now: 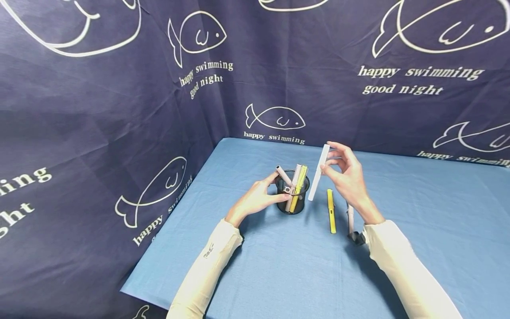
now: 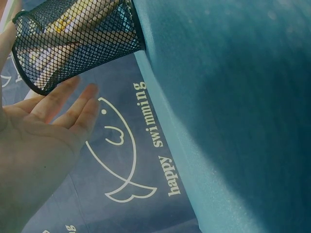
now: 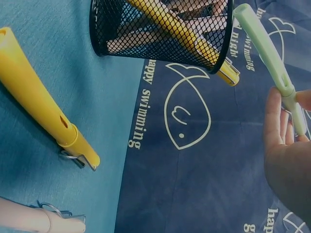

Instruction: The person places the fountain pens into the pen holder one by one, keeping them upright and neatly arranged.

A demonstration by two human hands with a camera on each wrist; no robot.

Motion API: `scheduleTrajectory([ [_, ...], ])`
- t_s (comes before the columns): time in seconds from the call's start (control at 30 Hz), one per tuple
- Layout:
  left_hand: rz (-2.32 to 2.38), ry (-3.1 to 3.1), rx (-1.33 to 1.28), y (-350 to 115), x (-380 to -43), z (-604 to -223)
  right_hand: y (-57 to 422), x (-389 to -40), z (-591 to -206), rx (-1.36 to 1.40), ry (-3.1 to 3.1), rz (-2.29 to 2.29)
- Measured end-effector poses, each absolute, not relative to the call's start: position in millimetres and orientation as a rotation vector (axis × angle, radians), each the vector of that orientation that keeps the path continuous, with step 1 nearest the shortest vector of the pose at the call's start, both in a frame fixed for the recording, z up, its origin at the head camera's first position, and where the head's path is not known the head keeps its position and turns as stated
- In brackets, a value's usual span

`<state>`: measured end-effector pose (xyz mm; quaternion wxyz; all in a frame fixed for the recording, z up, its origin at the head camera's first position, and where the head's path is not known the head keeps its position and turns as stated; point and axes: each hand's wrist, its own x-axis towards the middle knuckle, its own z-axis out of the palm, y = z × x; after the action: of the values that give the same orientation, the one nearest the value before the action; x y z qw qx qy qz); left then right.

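Counter point(image 1: 287, 274) | pale pen point(image 1: 318, 174) pinched by right fingers point(image 1: 338, 148) | cup point(image 1: 301, 204) held, perhaps loosely, by left fingers point(image 2: 57, 99) | tipping risked if bumped

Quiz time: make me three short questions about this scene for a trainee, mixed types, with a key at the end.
1. What is the right hand holding?
2. True or false: the left hand is touching the black mesh cup.
3. On the blue cloth, what colour is the loose pen nearest the cup? A) red B) yellow C) black

Key:
1. A pale pen, pinched between thumb and fingers.
2. True.
3. B.
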<state>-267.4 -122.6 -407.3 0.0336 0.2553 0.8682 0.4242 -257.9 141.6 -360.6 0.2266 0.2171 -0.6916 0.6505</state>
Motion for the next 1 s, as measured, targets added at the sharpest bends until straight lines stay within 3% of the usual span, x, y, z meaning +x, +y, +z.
scheduleTrajectory([
  [1.0,1.319,2.671,0.79,-122.1,-266.0,-406.6,128.7,-265.2,-362.3,0.561,-1.872,1.836],
])
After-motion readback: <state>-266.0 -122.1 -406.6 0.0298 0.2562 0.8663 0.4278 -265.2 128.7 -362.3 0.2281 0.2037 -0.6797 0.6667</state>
